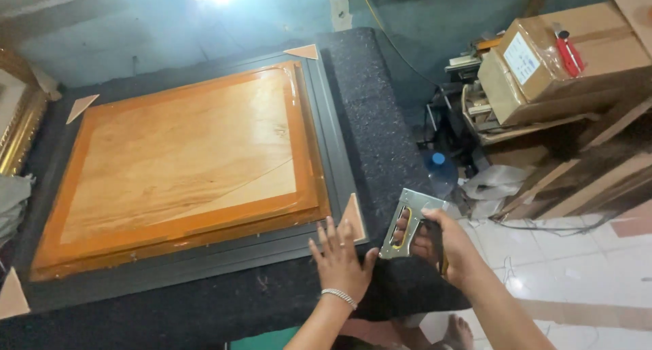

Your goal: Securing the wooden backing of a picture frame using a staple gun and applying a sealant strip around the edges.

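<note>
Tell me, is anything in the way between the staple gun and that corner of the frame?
Nothing visible blocks it. The right hand holds the staple gun just beside the frame corner, where a triangular cardboard protector sits. The left hand lies flat next to that corner, close to the gun's nose but not across it.

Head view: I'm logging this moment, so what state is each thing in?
Picture frame: face down on the table.
Backing board: taped along its edges.
Corner protector: fitted on the near corner.
Left hand: flat, fingers spread.
Right hand: gripping staple gun.
</note>
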